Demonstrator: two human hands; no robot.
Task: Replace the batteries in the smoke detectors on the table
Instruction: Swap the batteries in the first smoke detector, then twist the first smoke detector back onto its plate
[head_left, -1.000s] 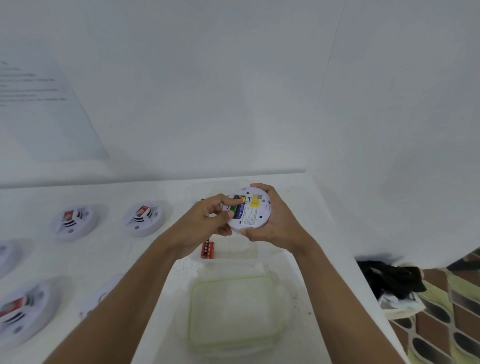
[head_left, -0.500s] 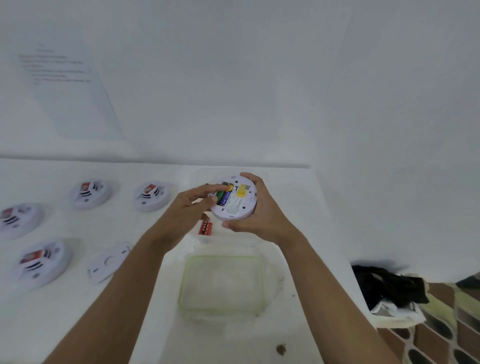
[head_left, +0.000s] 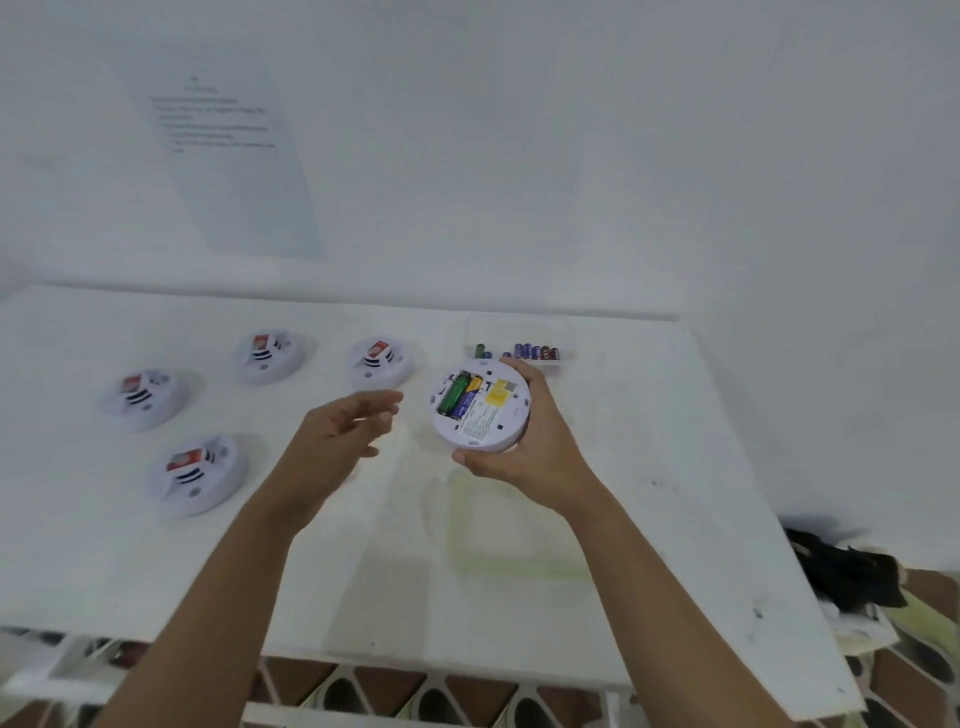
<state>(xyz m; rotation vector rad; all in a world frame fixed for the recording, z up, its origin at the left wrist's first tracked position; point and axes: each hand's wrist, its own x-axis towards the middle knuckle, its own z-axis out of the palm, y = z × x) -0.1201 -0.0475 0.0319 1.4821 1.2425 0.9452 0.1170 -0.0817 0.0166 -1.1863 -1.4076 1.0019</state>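
White table (head_left: 654, 447) | clear tub (head_left: 519, 328): batteries (head_left: 536, 352) | R hand (head_left: 537, 449) grips detector (head_left: 480, 408) | L hand (head_left: 343, 431) loose, empty

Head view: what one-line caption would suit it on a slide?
Right hand holds an opened smoke detector, batteries showing; left hand hovers open beside it.

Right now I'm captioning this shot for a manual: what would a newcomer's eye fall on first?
First, the detector gripped in the right hand above the table, its back turned up with green and blue batteries showing. Next, the empty left hand, fingers spread, beside it but apart. Then four more detectors lying on the table's left, and loose batteries in a clear tray at the back.
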